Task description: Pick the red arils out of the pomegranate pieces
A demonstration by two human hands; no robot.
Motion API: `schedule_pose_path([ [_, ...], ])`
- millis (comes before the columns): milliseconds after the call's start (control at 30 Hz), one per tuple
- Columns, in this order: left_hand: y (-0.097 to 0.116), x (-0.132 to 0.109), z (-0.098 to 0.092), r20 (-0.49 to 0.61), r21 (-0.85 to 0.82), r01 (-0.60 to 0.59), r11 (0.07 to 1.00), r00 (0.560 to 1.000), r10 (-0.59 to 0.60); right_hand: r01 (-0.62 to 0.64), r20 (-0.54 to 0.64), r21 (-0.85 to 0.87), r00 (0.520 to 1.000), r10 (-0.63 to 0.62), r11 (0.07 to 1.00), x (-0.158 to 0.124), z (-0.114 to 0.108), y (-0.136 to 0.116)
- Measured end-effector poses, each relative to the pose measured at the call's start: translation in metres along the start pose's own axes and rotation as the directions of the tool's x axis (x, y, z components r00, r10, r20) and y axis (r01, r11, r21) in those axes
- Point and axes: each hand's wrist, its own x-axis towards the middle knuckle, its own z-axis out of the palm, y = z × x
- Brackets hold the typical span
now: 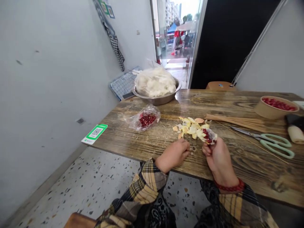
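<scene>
In my right hand (218, 155) is a piece of pomegranate (208, 136), red seeds showing among pale membrane. My left hand (174, 155) is curled over the table's near edge, just left of the pomegranate; whatever its fingers hold, if anything, is hidden. Beyond both hands lies a heap of yellowish peel and membrane scraps (191, 127). Farther left, a clear plastic bag (153, 111) holds loose red seeds (147, 119).
A metal bowl (158, 100) with a bag of white, fluffy-looking stuff (155, 81) stands at the back. To the right are thin wooden sticks (237, 122), green-handled scissors (275, 142) and a paper bowl of red pieces (268, 111). A QR card (95, 133) lies at the left edge.
</scene>
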Motion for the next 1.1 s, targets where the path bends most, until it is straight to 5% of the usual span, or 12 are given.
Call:
schedule_pose_path([
  [133,-0.002,-0.002,-0.002,-0.130,-0.357,0.088,0.930,0.981,-0.143,0.000,0.017,0.008,1.000,-0.001,1.000,0.001,-0.001,0.002],
  [233,-0.008,-0.003,-0.023,-0.108,-0.784,0.138,0.605,0.930,-0.352,0.002,0.028,0.020,1.000,-0.003,1.000,0.001,-0.002,0.004],
  [300,-0.015,-0.004,-0.047,-0.135,-0.896,0.080,0.437,0.888,-0.439,0.002,0.037,0.032,0.999,-0.003,0.999,0.002,-0.003,0.005],
  [400,-0.029,-0.001,-0.091,-0.277,-0.859,0.017,0.512,0.826,-0.492,-0.001,0.044,0.038,0.999,-0.001,0.999,0.004,-0.003,0.006],
  [500,-0.045,0.004,-0.127,-0.389,-0.632,0.182,0.754,0.767,-0.511,-0.001,0.042,0.034,0.999,-0.001,0.999,0.004,-0.002,0.007],
  [600,-0.058,0.008,-0.147,-0.403,-0.519,0.267,0.812,0.762,-0.508,-0.007,0.033,0.041,0.999,0.006,0.999,0.003,-0.001,0.006],
  [900,-0.059,0.003,-0.158,-0.371,-0.333,0.336,0.881,0.812,-0.450,-0.007,0.072,0.032,0.997,0.005,0.999,0.003,-0.002,0.008],
  [1100,-0.020,0.011,-0.138,-0.255,-0.637,0.216,0.740,0.847,-0.466,0.045,0.068,-0.077,0.997,-0.040,0.996,-0.001,0.006,0.004],
])
